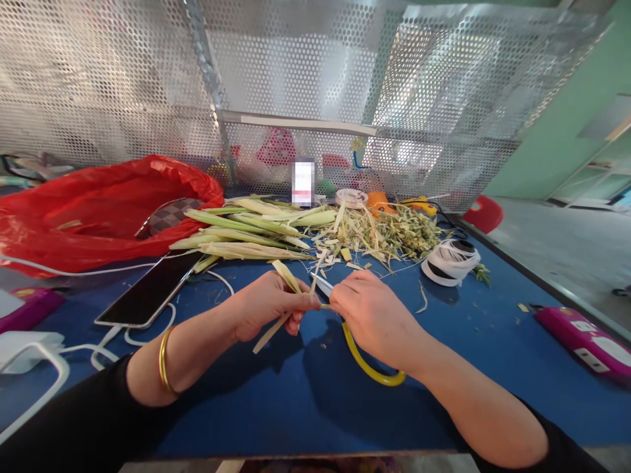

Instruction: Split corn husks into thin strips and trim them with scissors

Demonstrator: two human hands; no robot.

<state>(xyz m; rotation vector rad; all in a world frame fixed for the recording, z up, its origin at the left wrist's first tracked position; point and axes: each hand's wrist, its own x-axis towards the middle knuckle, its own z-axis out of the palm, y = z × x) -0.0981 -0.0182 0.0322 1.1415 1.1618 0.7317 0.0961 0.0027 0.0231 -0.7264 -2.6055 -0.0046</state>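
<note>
My left hand (269, 305) grips a pale yellow-green leaf strip (287, 276) that runs through its fingers and sticks out below at an angle. My right hand (369, 315) holds scissors with a yellow loop handle (367, 369); the metal blades (321, 285) point toward the strip at my left fingertips. Both hands hover just above the blue table (276, 394), touching at the fingertips. Behind them lies a bundle of long green stalks (246, 230) and a heap of cut trimmings (389, 233).
A red plastic bag (93, 203) sits far left, with a phone (148, 292) on a white cable beside it. A spool of white cord (451, 261) stands at right, a pink case (586, 341) nearer the right edge. A perforated metal screen (315, 85) closes the back.
</note>
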